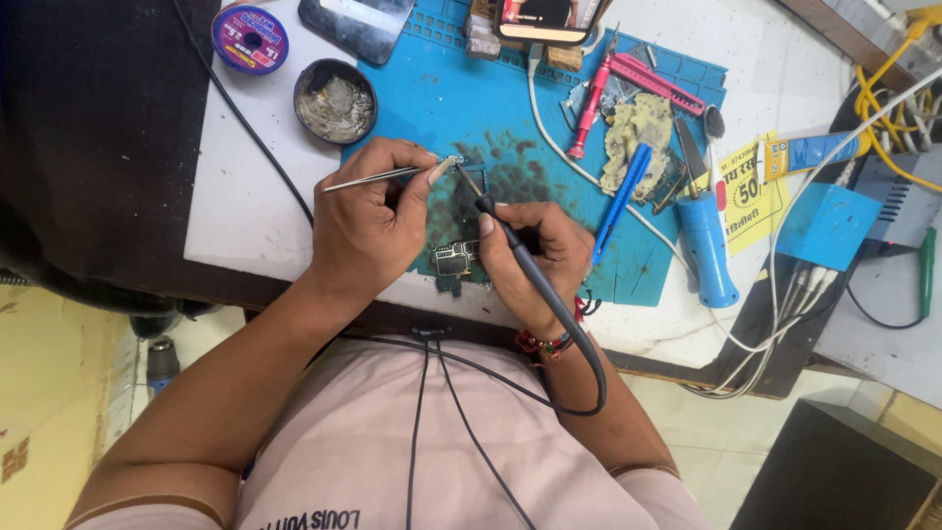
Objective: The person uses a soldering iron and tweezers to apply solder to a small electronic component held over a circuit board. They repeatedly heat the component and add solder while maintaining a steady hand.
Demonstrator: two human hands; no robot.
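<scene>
1. Circuit board: lies flat on the near edge of the blue work mat, between the two hands, partly hidden by them
2. Left hand: at 9 o'clock of the board, fingers closed around metal tweezers; the tweezer tips point toward 3 o'clock and meet a small component at 12 o'clock of the board
3. Right hand: at 3 o'clock of the board, fingers closed around a dark soldering iron held like a pen; its tip points toward 11 o'clock and ends just beside the tweezer tips. Its cable loops back toward the person's body
4. Mat surface around the tips: darkened with burnt residue
5. Round tin: at 11 o'clock of the left hand, holds grey metallic wool
6. Blue-handled tool: at 3 o'clock of the right hand, lying on the mat edge
7. Red tool and yellowed sponge: at 1 o'clock, farther up the mat
8. Purple spool: at 11 o'clock, far corner of the white table
</scene>
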